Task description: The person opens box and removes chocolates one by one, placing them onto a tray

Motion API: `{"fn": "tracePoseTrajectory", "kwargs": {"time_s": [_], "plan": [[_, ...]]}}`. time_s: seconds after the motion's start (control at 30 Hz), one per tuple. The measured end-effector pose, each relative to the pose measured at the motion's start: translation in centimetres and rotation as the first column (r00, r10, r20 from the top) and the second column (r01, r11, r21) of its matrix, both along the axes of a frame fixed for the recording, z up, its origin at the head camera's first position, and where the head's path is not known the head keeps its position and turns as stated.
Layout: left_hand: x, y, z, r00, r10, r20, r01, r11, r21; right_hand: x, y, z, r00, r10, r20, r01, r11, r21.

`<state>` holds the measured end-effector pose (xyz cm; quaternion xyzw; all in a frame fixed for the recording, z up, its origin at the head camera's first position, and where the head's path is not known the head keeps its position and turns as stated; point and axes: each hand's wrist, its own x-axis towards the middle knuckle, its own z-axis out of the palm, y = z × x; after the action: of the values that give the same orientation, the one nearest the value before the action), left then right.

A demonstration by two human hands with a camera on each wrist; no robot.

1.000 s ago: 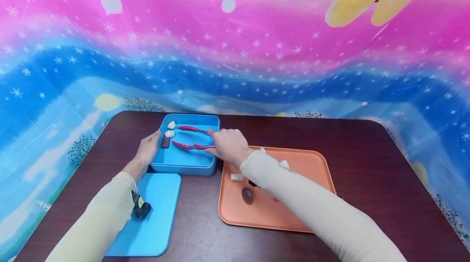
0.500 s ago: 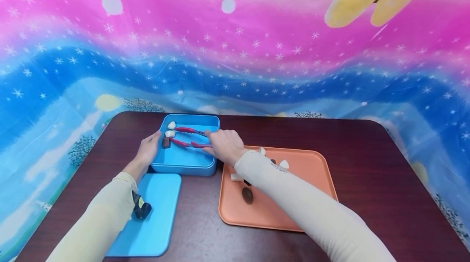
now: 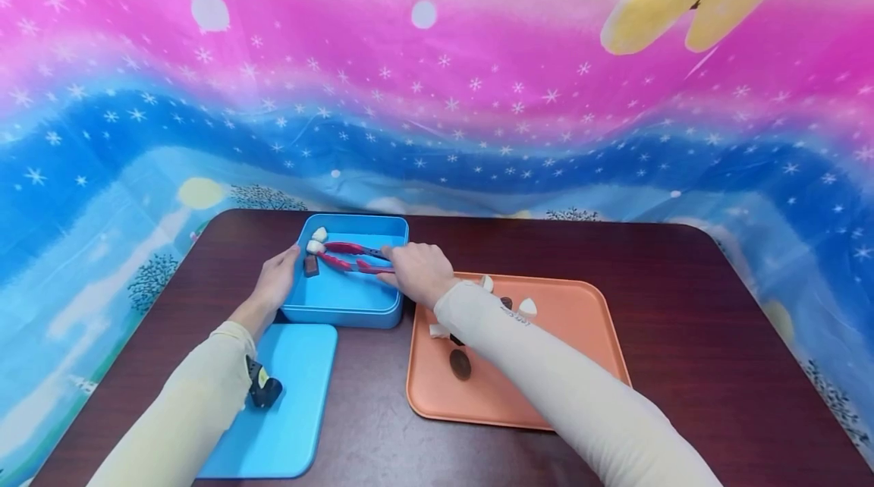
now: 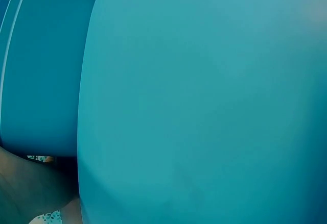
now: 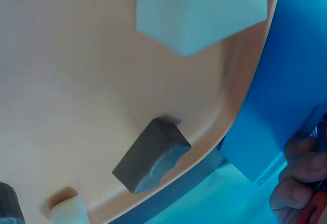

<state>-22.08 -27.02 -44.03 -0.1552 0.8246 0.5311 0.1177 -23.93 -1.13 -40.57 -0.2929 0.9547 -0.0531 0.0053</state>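
Note:
My right hand [image 3: 419, 271] grips a pair of red-tipped tongs [image 3: 362, 265] above the blue box [image 3: 341, 316]. The tips of the tongs lie at a white, chocolate-like piece [image 3: 315, 246] by the box's left wall. Another white piece [image 3: 319, 234] is just behind it, and a brown chocolate-like block [image 3: 311, 266] is in front. In the right wrist view, fingers [image 5: 299, 196] curl round the tongs' red handle. My left hand [image 3: 275, 280] rests against the box's left side at the rim; its back hides most of its fingers. The left wrist view shows part of that hand [image 4: 30, 188] beside the box wall.
A light-blue lid [image 3: 293, 426] lies in front of the box, under my left forearm. To the right, an orange tray [image 3: 426, 403] bears several white and brown pieces, including a brown oval [image 3: 460, 364]. My right sleeve [image 3: 539, 366] crosses the tray and hides some pieces.
The tongs have moved left and their tips have come closer together at the nearer white piece. The brown block has shifted slightly right. My left hand has stayed at the box.

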Motion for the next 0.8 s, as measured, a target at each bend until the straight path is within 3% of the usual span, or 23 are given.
{"fn": "tracePoseTrajectory", "kwargs": {"time_s": [0.33,0.8], "plan": [[0.2,-0.1,0.0,1.0,-0.001,-0.019,0.001,1.0,-0.008,0.1,0.0,-0.2,1.0,-0.01,0.017,0.01,0.999,-0.031],[0.4,0.1,0.3,1.0,-0.003,0.001,0.003,1.0,-0.013,0.3,1.2,0.4,0.985,-0.048,0.163,0.075,0.984,-0.164]]}}
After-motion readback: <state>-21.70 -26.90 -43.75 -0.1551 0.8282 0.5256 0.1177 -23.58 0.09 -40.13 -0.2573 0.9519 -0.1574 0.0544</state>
